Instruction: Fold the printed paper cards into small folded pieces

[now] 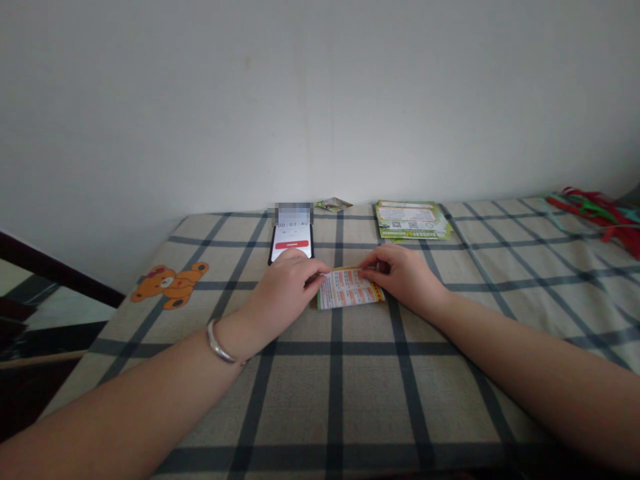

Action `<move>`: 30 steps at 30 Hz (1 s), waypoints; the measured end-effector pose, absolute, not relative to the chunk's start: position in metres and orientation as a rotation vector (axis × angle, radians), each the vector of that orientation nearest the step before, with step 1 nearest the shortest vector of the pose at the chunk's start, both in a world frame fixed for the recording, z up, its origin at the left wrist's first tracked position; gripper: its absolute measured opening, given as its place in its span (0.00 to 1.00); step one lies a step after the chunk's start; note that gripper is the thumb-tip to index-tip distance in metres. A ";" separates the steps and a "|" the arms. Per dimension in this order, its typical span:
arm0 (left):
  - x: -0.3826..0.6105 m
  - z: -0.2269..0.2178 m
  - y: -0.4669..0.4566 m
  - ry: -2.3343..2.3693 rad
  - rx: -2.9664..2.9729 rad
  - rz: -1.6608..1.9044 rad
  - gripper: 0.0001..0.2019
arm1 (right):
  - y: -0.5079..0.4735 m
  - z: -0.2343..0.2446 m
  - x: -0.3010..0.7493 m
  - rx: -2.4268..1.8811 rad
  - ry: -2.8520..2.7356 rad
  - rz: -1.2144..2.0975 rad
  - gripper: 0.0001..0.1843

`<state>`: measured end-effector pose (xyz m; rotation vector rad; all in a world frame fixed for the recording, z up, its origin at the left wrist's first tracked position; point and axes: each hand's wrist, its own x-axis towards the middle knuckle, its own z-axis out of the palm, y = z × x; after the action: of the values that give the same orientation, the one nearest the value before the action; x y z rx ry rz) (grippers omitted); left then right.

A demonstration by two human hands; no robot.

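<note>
A small printed leaflet (349,290), folded, lies on the checked tablecloth (350,387) in the middle of the table. My left hand (283,283), with a silver bangle on its wrist, pinches the leaflet's upper left corner. My right hand (403,273) pinches the upper right edge of the same leaflet. Both hands rest on the cloth with fingers closed on the paper.
A phone (292,235) with a timer screen lies just behind my left hand. A stack of green leaflets (411,220) and a small folded piece (334,204) lie by the wall. Red and green strips (600,213) lie far right. A bear print (170,285) marks the cloth's left side.
</note>
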<state>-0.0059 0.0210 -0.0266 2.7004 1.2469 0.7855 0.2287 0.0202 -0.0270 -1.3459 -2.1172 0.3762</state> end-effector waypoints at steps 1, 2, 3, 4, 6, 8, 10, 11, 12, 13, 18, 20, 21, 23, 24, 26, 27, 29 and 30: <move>-0.006 -0.026 0.021 1.240 2.723 0.783 0.05 | 0.020 -0.027 0.229 -1.348 -2.121 0.371 0.02; -0.005 -0.025 0.021 1.229 2.750 0.774 0.05 | 0.021 -0.027 0.229 -1.351 -2.122 0.373 0.02; -0.005 -0.025 0.021 1.216 2.776 0.761 0.05 | 0.021 -0.027 0.229 -1.353 -2.122 0.377 0.02; -0.005 -0.024 0.020 1.206 2.799 0.743 0.05 | 0.021 -0.027 0.229 -1.355 -2.124 0.378 0.02; -0.005 -0.023 0.020 1.207 2.825 0.709 0.05 | 0.023 -0.027 0.230 -1.355 -2.145 0.361 0.02; -0.004 -0.023 0.020 1.224 2.831 0.690 0.05 | 0.024 -0.027 0.231 -1.354 -2.178 0.319 0.03; -0.004 -0.023 0.020 1.257 2.833 0.663 0.05 | 0.025 -0.027 0.232 -1.354 -2.208 0.281 0.03; -0.004 -0.023 0.019 1.285 2.829 0.644 0.05 | 0.025 -0.027 0.232 -1.355 -2.217 0.274 0.04; -0.004 -0.023 0.019 1.319 2.821 0.623 0.05 | 0.025 -0.027 0.233 -1.356 -2.222 0.273 0.05; -0.003 -0.023 0.018 1.354 2.810 0.604 0.06 | 0.025 -0.027 0.233 -1.358 -2.224 0.273 0.05; -0.002 -0.021 0.015 1.453 2.762 0.515 0.08 | 0.026 -0.030 0.234 -1.320 -2.243 0.216 0.06; -0.001 -0.020 0.015 1.459 2.762 0.503 0.08 | 0.025 -0.030 0.233 -1.264 -2.279 0.186 0.06; -0.001 -0.020 0.015 1.457 2.768 0.511 0.08 | 0.025 -0.031 0.233 -1.238 -2.300 0.175 0.06; -0.001 -0.020 0.015 1.432 2.790 0.541 0.07 | 0.024 -0.030 0.233 -1.204 -2.341 0.155 0.07; -0.002 -0.021 0.016 1.409 2.806 0.552 0.07 | 0.024 -0.030 0.232 -1.197 -2.355 0.144 0.07; -0.002 -0.022 0.016 1.366 2.847 0.576 0.07 | 0.022 -0.028 0.232 -1.197 -2.374 0.117 0.07; -0.001 -0.022 0.017 1.348 2.870 0.583 0.08 | 0.022 -0.027 0.232 -1.198 -2.384 0.105 0.07; -0.001 -0.021 0.017 1.320 2.918 0.580 0.08 | 0.020 -0.025 0.232 -1.202 -2.408 0.089 0.08; 0.000 -0.021 0.017 1.299 2.940 0.565 0.08 | 0.020 -0.024 0.231 -1.206 -2.419 0.078 0.08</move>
<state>-0.0002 0.0174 -0.0209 2.9398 1.2990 0.5649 0.2315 0.0196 -0.0242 -1.2065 -2.4187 0.0779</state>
